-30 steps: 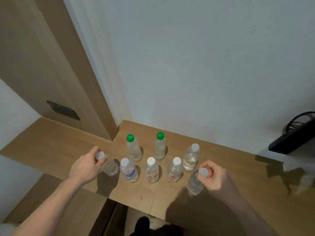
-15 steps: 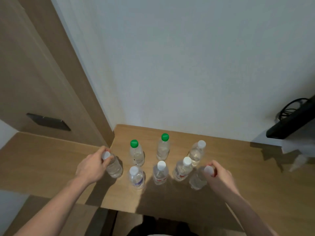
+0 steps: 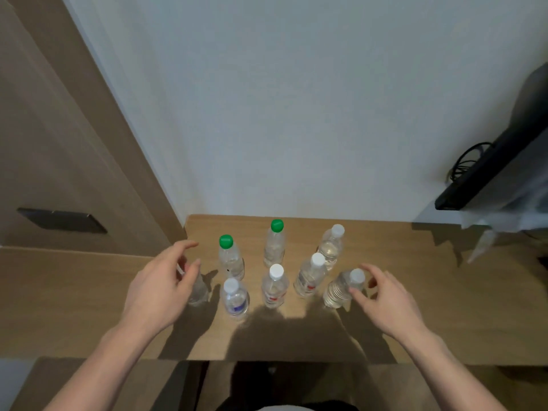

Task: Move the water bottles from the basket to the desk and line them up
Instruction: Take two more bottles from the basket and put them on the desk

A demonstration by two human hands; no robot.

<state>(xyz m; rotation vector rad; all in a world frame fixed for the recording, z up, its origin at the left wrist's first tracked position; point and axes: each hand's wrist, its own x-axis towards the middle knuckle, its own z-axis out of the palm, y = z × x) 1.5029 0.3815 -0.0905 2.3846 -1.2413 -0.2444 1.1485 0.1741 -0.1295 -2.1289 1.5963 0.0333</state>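
A: What stands nearest on the desk (image 3: 444,315)?
B: A front row of clear bottles: one half hidden behind the left hand (image 3: 160,289), a blue-labelled bottle (image 3: 235,301), two red-labelled ones with white caps, and a ribbed bottle (image 3: 341,289) by the right hand (image 3: 385,301).
A: And behind?
B: Two green-capped bottles (image 3: 228,259) and one white-capped, then the pale wall (image 3: 296,99).
A: The grip?
B: Released on both sides; fingers spread loosely beside the end bottles, holding nothing.
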